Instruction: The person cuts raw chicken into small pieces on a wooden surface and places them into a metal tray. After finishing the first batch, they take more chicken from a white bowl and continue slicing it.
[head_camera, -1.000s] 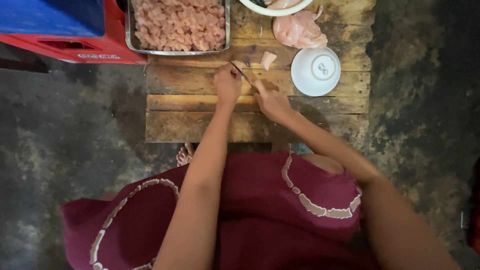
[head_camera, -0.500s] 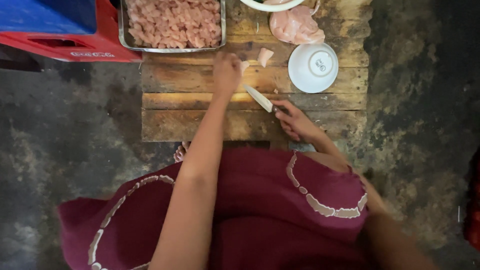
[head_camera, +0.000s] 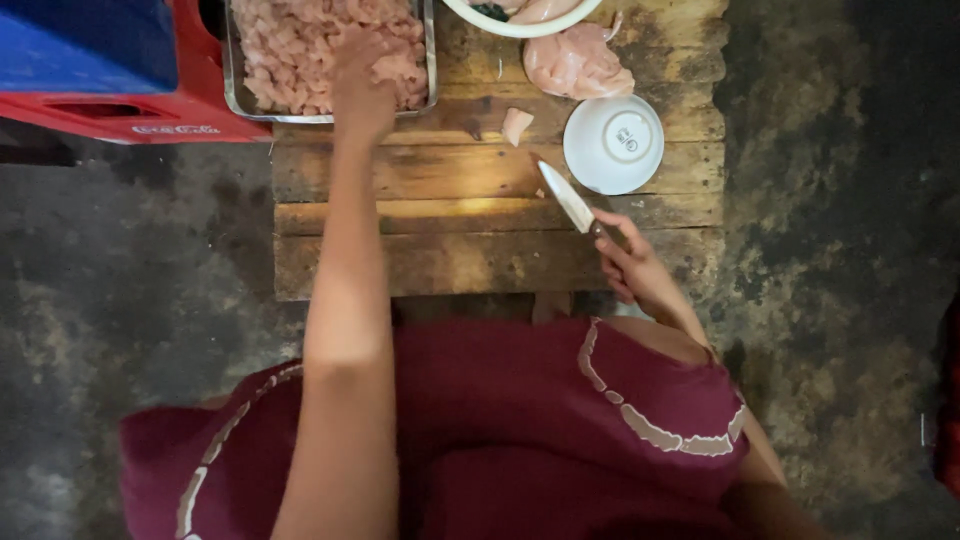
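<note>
Two hands work raw chicken: my left hand (head_camera: 362, 92) drops soft, slippery diced meat (head_camera: 300, 50) into the steel tray (head_camera: 429, 60), my right hand (head_camera: 632, 262) grips the knife (head_camera: 566, 197) over the wooden worktop (head_camera: 450, 200).

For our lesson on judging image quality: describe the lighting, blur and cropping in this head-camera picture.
Head view: dim overall, with a warm bright patch on the wooden board and the floor dark and murky; the left hand over the metal tray is slightly soft from motion; the knife in the right hand is fairly sharp; the top edge crops the tray.
</note>
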